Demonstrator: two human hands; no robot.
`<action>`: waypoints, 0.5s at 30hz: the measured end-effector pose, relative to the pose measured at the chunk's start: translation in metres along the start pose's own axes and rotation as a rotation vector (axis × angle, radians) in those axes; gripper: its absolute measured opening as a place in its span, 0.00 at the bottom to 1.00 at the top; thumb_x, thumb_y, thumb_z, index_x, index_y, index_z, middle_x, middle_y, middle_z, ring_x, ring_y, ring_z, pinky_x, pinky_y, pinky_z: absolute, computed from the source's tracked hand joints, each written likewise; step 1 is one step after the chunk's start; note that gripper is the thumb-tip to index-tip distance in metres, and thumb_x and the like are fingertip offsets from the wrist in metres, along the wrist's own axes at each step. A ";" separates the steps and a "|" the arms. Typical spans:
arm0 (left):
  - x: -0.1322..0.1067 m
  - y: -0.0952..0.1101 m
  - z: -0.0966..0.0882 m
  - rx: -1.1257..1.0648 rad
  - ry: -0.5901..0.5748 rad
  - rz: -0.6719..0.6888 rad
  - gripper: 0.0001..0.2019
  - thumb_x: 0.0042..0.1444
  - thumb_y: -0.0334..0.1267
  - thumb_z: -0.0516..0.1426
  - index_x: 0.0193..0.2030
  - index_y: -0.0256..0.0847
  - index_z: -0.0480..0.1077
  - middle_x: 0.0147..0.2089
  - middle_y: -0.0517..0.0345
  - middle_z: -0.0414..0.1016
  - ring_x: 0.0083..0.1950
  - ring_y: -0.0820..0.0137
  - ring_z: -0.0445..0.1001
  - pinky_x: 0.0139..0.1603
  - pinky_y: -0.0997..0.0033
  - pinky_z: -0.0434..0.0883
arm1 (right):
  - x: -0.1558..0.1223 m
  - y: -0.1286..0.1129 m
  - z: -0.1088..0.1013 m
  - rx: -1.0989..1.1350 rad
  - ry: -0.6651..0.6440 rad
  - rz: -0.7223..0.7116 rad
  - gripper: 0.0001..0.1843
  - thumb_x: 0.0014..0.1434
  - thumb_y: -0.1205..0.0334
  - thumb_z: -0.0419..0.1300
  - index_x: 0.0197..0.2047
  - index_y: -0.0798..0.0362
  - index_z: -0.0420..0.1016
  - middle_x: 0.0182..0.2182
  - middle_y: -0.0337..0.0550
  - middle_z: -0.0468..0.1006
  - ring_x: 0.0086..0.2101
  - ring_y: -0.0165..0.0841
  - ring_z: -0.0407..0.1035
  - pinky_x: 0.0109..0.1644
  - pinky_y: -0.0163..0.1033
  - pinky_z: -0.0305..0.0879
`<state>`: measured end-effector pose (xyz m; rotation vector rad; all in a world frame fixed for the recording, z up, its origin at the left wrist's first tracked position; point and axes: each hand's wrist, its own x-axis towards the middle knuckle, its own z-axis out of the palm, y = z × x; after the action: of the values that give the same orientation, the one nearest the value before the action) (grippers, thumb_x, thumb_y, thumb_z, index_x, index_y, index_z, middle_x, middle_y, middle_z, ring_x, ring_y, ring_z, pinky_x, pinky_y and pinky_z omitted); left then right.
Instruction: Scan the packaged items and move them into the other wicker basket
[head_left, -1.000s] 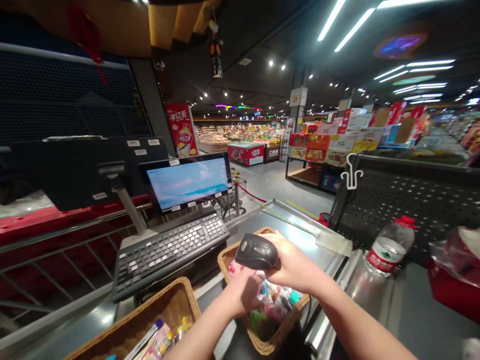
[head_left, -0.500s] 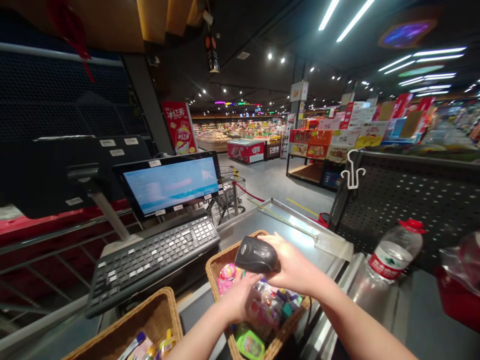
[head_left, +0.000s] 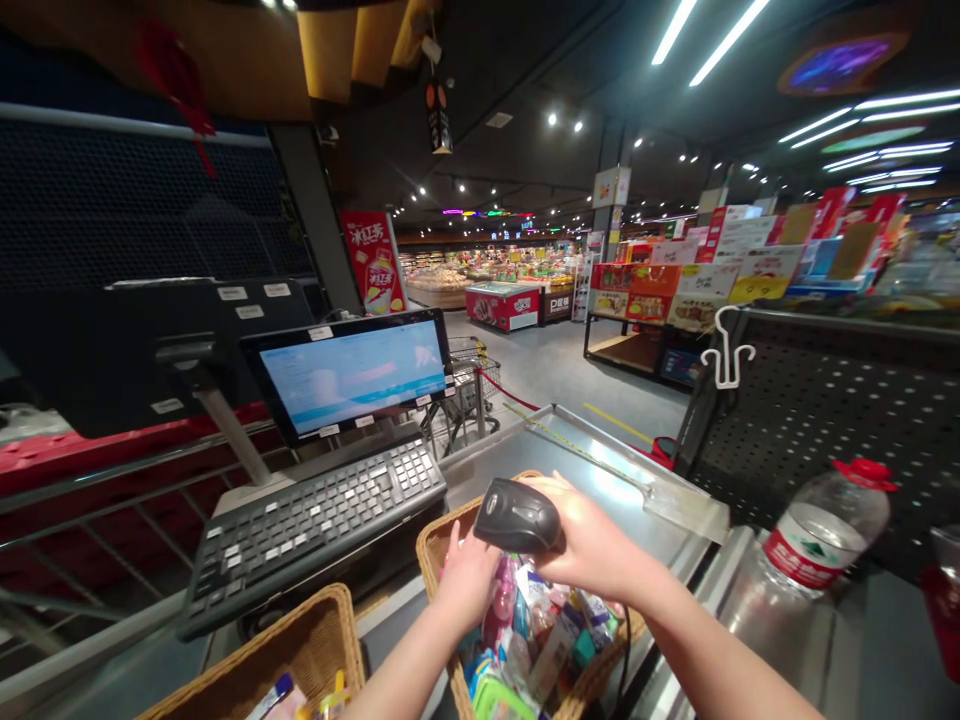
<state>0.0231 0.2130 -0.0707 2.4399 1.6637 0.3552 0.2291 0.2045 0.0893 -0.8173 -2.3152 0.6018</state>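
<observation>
My right hand (head_left: 589, 545) is closed around a black handheld barcode scanner (head_left: 516, 516), held just above a wicker basket (head_left: 433, 538) full of small colourful packets (head_left: 544, 630). My left hand (head_left: 469, 575) reaches down into that basket, its fingers curled among the packets on a pink one; I cannot make out clearly what they grip. The basket stands on a steel checkout counter (head_left: 577, 455).
A second wicker basket (head_left: 300, 650) with a few packets sits at lower left. A black keyboard (head_left: 315, 520) and a lit touchscreen (head_left: 352, 372) stand to the left. A water bottle with a red cap (head_left: 825, 530) lies at right by a black perforated panel (head_left: 832, 410). Shop aisles lie beyond.
My left hand has shifted a little up and left inside the basket, and the packets have been stirred. The scanner stays over the basket; the view has swung slightly.
</observation>
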 end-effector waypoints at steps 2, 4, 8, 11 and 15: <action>0.000 0.001 -0.003 -0.005 -0.044 0.022 0.35 0.49 0.43 0.61 0.66 0.49 0.61 0.72 0.49 0.56 0.72 0.49 0.52 0.71 0.37 0.40 | 0.001 0.001 0.000 0.003 0.000 0.003 0.21 0.45 0.70 0.60 0.45 0.49 0.73 0.44 0.43 0.78 0.46 0.45 0.71 0.55 0.47 0.62; 0.001 0.005 -0.003 0.002 -0.115 -0.021 0.38 0.43 0.49 0.64 0.63 0.44 0.65 0.70 0.43 0.60 0.70 0.45 0.55 0.71 0.37 0.41 | 0.001 0.002 0.000 -0.004 0.004 0.013 0.22 0.45 0.70 0.60 0.45 0.49 0.73 0.44 0.43 0.78 0.46 0.45 0.71 0.56 0.48 0.61; 0.007 0.016 0.014 0.057 -0.189 -0.133 0.43 0.36 0.54 0.66 0.60 0.34 0.70 0.68 0.33 0.60 0.69 0.36 0.54 0.71 0.38 0.42 | 0.003 0.003 0.002 -0.025 0.010 0.025 0.22 0.44 0.72 0.60 0.44 0.49 0.73 0.45 0.43 0.77 0.47 0.44 0.70 0.58 0.48 0.60; 0.012 0.019 0.031 0.082 -0.221 -0.123 0.47 0.32 0.50 0.68 0.62 0.32 0.68 0.68 0.31 0.59 0.70 0.35 0.53 0.72 0.38 0.39 | 0.004 0.006 0.003 -0.024 0.011 0.025 0.21 0.45 0.71 0.61 0.45 0.49 0.73 0.45 0.44 0.77 0.48 0.43 0.69 0.58 0.49 0.60; 0.019 0.008 0.031 0.076 -0.192 -0.140 0.38 0.35 0.41 0.66 0.59 0.35 0.71 0.68 0.34 0.61 0.69 0.38 0.55 0.71 0.38 0.41 | 0.007 0.010 0.005 -0.020 0.011 0.031 0.21 0.45 0.71 0.61 0.45 0.49 0.74 0.45 0.44 0.77 0.47 0.43 0.70 0.56 0.49 0.62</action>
<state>0.0457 0.2272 -0.0961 2.3073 1.7788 0.0373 0.2256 0.2146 0.0827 -0.8654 -2.3062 0.5872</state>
